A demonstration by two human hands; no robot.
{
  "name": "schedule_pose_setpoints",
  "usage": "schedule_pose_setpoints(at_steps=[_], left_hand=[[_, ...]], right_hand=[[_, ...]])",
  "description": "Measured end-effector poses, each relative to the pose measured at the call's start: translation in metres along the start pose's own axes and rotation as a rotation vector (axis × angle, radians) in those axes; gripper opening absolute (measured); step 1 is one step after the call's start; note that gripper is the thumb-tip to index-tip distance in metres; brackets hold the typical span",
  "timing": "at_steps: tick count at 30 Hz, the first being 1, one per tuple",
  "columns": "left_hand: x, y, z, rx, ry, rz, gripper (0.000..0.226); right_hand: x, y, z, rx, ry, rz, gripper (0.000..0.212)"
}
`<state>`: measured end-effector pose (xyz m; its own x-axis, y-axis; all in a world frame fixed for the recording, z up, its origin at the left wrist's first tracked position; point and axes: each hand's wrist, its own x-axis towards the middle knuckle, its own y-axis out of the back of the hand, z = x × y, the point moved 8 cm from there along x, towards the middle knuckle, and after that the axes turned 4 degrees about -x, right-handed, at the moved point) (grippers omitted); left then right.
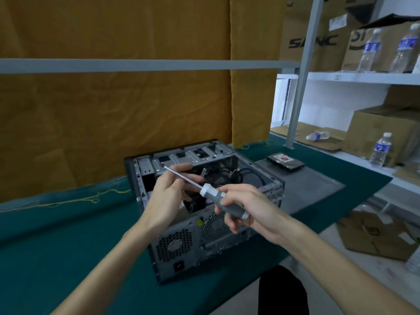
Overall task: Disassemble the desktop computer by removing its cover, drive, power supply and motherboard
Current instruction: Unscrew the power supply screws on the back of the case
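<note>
1. While the desktop computer case [204,214] lies on its side on the green-covered counter [56,235], its open side faces up and its rear panel, with the fan grilles and the power socket, faces the person.
2. Both hands work above the open case with a screwdriver [204,188].
3. Right hand [245,210]: its fingers are curled round the grey handle, with the white butt of the handle near the palm.
4. Left hand [172,189]: its fingers are closed round the metal shaft partway along, the thumb on top.
5. From the handle the shaft runs up and to the left, and its tip lies at the metal drive cage [195,155] at the far end of the case.
6. Black cables [241,173] lie inside the case, to the right of the hands.
7. Just beside the case on the right, a dark grey side cover [306,187] lies flat on the counter.
8. On the far end of that cover rests a hard drive [285,161], label up.
9. Behind the counter hangs a mustard-yellow cloth [113,98].
10. To the right, white shelves [363,77] carry cardboard boxes [381,130] and water bottles [381,148].
</note>
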<state>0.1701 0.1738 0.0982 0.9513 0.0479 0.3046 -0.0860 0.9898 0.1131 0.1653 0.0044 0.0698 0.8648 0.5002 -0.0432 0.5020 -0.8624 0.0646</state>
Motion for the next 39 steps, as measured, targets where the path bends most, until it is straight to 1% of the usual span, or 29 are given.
schedule_pose_setpoints(at_steps=[3, 4, 6, 9, 10, 12, 14, 16, 17, 18, 20, 22, 25, 27, 33, 39], left_hand=[[-0.022, 0.006, 0.002, -0.277, 0.131, -0.013, 0.031], [-0.030, 0.005, 0.000, -0.334, 0.185, -0.024, 0.034], [-0.046, 0.001, -0.004, -0.285, 0.219, -0.056, 0.041], [-0.072, -0.007, -0.012, -0.141, 0.179, -0.086, 0.044], [-0.080, -0.004, -0.014, -0.062, 0.136, -0.054, 0.044], [-0.092, 0.009, -0.017, 0.126, 0.016, 0.070, 0.041], [-0.106, 0.027, -0.018, 0.238, -0.081, 0.233, 0.028], [-0.119, 0.041, -0.016, 0.302, -0.188, 0.385, 0.013], [-0.124, 0.045, -0.016, 0.337, -0.238, 0.430, 0.015], [-0.127, 0.046, -0.018, 0.379, -0.271, 0.447, 0.023], [-0.128, 0.049, -0.027, 0.469, -0.270, 0.447, 0.039], [-0.126, 0.053, -0.037, 0.484, -0.231, 0.411, 0.047], [-0.124, 0.055, -0.048, 0.358, -0.228, 0.310, 0.046], [-0.124, 0.055, -0.050, 0.326, -0.245, 0.281, 0.044], [-0.126, 0.054, -0.052, 0.324, -0.257, 0.247, 0.045], [-0.127, 0.051, -0.051, 0.318, -0.276, 0.259, 0.049]], right_hand=[[-0.025, -0.018, 0.010, -0.080, 0.027, 0.004, 0.032], [-0.033, -0.025, 0.014, -0.105, 0.033, -0.015, 0.035], [-0.046, -0.039, 0.023, -0.152, 0.025, -0.063, 0.045], [-0.063, -0.057, 0.036, -0.178, -0.033, -0.133, 0.045], [-0.068, -0.062, 0.039, -0.181, -0.057, -0.150, 0.044], [-0.074, -0.072, 0.046, -0.178, -0.090, -0.160, 0.043], [-0.078, -0.081, 0.052, -0.163, -0.107, -0.154, 0.043], [-0.080, -0.090, 0.057, -0.174, -0.105, -0.137, 0.044], [-0.081, -0.094, 0.059, -0.181, -0.102, -0.131, 0.044], [-0.082, -0.098, 0.062, -0.183, -0.102, -0.126, 0.044], [-0.085, -0.104, 0.067, -0.178, -0.110, -0.114, 0.044], [-0.088, -0.107, 0.070, -0.181, -0.117, -0.105, 0.044], [-0.090, -0.111, 0.071, -0.198, -0.132, -0.101, 0.044], [-0.090, -0.114, 0.070, -0.206, -0.135, -0.099, 0.044], [-0.093, -0.119, 0.074, -0.204, -0.155, -0.078, 0.044], [-0.095, -0.116, 0.076, -0.202, -0.176, -0.067, 0.043]])
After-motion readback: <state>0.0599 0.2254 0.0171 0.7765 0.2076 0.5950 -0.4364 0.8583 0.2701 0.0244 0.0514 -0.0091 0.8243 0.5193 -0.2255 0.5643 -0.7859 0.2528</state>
